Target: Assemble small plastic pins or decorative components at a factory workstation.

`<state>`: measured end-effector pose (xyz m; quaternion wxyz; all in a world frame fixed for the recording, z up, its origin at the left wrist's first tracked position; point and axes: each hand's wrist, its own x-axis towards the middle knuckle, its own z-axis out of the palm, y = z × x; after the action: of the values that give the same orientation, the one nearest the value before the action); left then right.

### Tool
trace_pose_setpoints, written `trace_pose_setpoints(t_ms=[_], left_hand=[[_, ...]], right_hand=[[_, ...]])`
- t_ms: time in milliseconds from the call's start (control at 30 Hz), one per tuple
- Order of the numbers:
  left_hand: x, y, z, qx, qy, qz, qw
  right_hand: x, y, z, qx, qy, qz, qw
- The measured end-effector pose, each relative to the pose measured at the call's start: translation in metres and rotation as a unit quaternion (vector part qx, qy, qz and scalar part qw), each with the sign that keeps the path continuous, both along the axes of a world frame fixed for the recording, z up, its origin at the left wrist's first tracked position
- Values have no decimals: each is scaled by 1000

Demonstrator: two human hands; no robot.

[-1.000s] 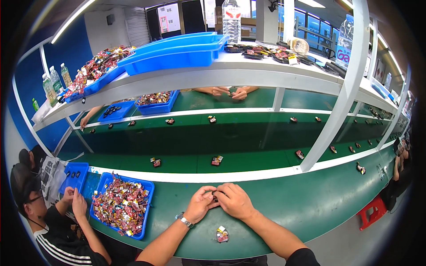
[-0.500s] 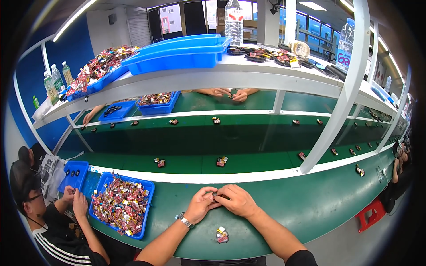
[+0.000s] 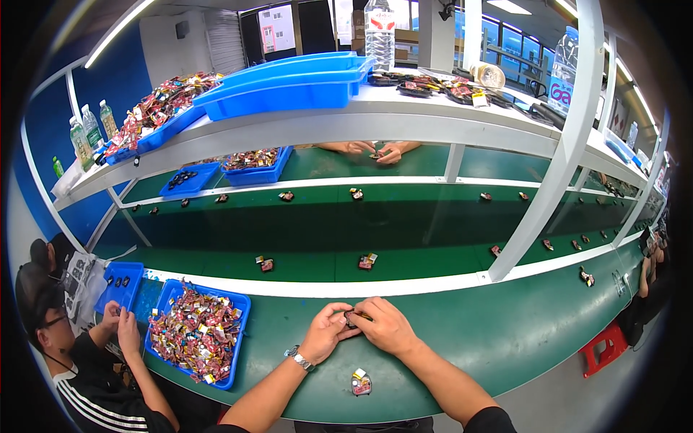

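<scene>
Green tabletop carries everything, and its near edge curves just below the hands. Both hands meet at the middle of it, the left hand and the right hand with fingers closed from both sides on a small dark part; the fingers cover most of it, so its shape is hard to make out. A second small packet lies nearer the tabletop's front edge, just below the hands and apart from them. Left of the hands sits a blue bin heaped with mixed small pieces, too small to tell apart. Farther left, another person's hands work near a smaller blue tray, that person cut off by the rim. Right of the hands the green surface runs bare toward a red stool
</scene>
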<state>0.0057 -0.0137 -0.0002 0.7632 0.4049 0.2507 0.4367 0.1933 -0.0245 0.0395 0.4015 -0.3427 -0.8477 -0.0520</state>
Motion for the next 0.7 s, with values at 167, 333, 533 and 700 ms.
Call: trace_pose_setpoints(t_ms=[167,333,533,700], left_hand=[[1,0,0,0,7,2,1000],[1,1,-1,2,9,0,1000],[0,2,-1,2,0,4,1000],[-7,5,-9,-12,-16,33,999]], right_hand=[[-2,1,-2,-6,15,7,1000],[2,3,-5,-2,11,25,1000],[-5,-5,-12,60,-17,-36,997],[-18,-12,-19,48,1,-71,996]])
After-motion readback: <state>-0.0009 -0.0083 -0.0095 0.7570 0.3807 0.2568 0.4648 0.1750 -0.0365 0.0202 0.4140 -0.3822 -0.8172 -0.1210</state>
